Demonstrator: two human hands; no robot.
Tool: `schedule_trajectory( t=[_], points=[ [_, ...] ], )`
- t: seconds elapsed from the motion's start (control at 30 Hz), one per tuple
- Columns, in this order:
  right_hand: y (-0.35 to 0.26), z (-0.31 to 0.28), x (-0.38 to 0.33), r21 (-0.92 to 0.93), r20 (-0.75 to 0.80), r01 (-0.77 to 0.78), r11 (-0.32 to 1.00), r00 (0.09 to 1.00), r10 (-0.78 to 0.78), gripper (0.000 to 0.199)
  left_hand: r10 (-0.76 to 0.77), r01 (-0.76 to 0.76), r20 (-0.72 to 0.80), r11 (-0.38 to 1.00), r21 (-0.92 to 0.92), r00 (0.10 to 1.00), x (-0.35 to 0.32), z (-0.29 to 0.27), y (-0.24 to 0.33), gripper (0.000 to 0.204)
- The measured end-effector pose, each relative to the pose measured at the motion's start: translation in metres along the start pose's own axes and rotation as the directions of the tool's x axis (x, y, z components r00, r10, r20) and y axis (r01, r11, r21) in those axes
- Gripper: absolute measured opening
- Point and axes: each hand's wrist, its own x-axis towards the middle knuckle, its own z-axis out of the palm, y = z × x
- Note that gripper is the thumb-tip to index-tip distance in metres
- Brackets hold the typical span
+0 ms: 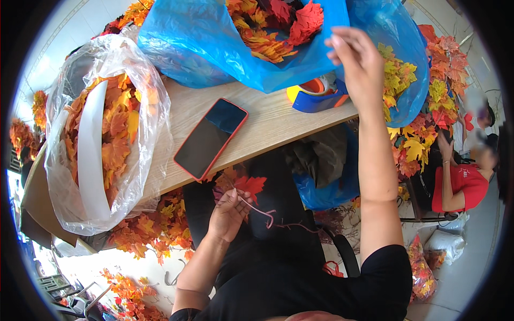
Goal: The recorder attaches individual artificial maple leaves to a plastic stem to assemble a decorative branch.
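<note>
My left hand (228, 215) is closed on an artificial maple branch (258, 209). Its thin pinkish-brown stem runs from my fingers to the right, over my dark-trousered lap. Red and darker maple leaves (250, 187) show just beyond my fingertips. Held higher, my right hand (357, 56) is over the near right rim of a blue plastic bag (257, 72); its fingers are loosely bent and apart, with nothing visible in them. Inside that bag lie orange and red artificial maple leaves (306, 24). Whether my right fingers touch the bag is unclear.
A red-cased phone (211, 140) and a blue-and-yellow tape dispenser (319, 99) lie on the wooden table (267, 125). A clear bag of orange leaves (115, 142) stands left. At right, another person in a red shirt (461, 187) sits beyond hanging leaf bunches (415, 147).
</note>
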Motion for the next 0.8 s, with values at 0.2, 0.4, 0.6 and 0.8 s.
schedule_trajectory(
  t=[0.2,0.4,0.6,0.8],
  points=[
    [-0.041,0.090,0.010,0.092,0.186,0.300,0.949,0.932,-0.312,0.012,0.010,-0.010,-0.003,0.999,0.046,1.000,0.001,-0.008,0.000,0.013],
    [-0.073,0.218,-0.032,0.216,0.623,0.362,0.907,0.664,-0.413,0.017,0.005,-0.004,0.067,1.000,-0.009,0.998,0.007,-0.023,-0.001,0.014],
    [-0.046,0.325,-0.042,-0.092,0.742,0.474,0.876,0.619,-0.257,0.036,0.012,-0.011,0.012,0.998,-0.055,1.000,-0.002,-0.017,0.009,0.012],
    [-0.017,0.346,-0.005,-0.511,0.608,0.299,0.806,0.788,0.093,0.053,0.035,-0.035,0.026,0.999,-0.027,0.999,-0.001,-0.021,0.021,0.014]
  ],
)
